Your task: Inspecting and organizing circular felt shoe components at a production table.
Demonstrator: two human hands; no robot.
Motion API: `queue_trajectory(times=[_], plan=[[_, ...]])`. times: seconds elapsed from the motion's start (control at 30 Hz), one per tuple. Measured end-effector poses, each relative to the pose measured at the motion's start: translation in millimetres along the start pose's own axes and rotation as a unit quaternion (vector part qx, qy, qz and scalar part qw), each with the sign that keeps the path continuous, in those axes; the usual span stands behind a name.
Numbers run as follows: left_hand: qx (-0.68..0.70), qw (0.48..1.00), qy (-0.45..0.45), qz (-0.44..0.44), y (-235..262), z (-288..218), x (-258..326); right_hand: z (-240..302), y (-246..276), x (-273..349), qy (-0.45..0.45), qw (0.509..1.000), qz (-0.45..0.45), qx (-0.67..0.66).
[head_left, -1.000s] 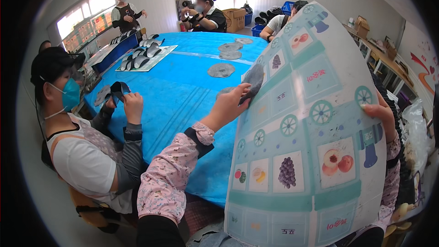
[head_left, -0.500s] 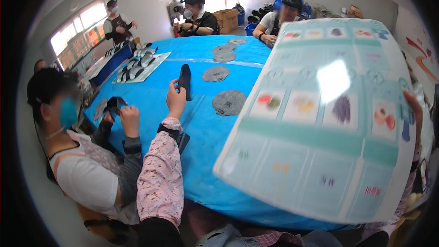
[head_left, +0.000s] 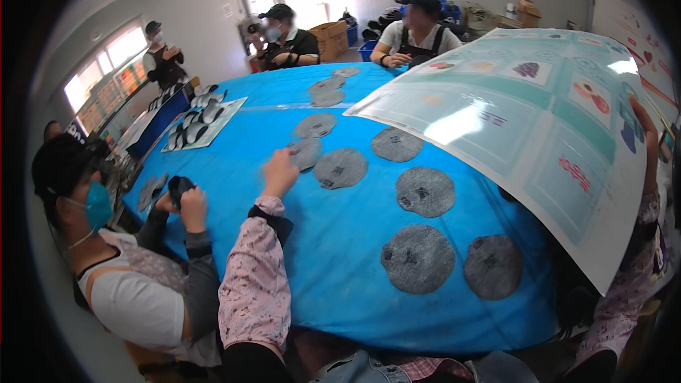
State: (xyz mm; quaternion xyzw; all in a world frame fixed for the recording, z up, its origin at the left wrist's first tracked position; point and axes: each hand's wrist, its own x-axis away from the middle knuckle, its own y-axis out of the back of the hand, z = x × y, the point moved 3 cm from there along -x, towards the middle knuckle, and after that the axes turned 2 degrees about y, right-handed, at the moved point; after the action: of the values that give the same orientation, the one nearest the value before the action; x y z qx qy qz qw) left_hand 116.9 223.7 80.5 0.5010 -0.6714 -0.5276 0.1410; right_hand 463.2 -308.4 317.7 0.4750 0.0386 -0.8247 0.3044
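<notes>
My left hand reaches over the blue-covered table, fingers closed at the left edge of a flat grey round felt-like piece, which lies against the table; its fingertips are slightly blurred. A larger grey round piece lies just beside it, and another grey round piece lies just beyond. At the right, my right hand grips the edge of a big glossy printed sheet with pale green bands and fruit pictures. The sheet is tilted and bowed over the table's right side, hiding what is beneath.
More grey round pieces lie on the table's right half. A person at my left handles a dark piece. Dark-and-white curved pieces sit on a board at the far left. Other people are along the far side.
My left hand has come down to the table with the dark piece it held upright, now seen flat. The printed sheet has swung up and right, uncovering several round pieces.
</notes>
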Motion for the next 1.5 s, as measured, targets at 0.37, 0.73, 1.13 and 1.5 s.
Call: queue_trajectory(times=[0.37,0.73,1.13,1.5], plan=[[0.799,0.553,-0.152,0.18,114,-150,190,18,-213,-39,-0.151,0.899,0.128,-0.39],[0.744,0.668,0.015,-0.017,93,-56,179,71,-281,1,-0.144,0.922,0.272,-0.236],[0.709,0.666,-0.054,-0.224,222,47,10,104,-217,92,-0.169,0.922,0.153,-0.313],[0.741,0.576,-0.072,-0.337,245,78,11,68,-172,135,-0.303,0.892,0.085,-0.325]])
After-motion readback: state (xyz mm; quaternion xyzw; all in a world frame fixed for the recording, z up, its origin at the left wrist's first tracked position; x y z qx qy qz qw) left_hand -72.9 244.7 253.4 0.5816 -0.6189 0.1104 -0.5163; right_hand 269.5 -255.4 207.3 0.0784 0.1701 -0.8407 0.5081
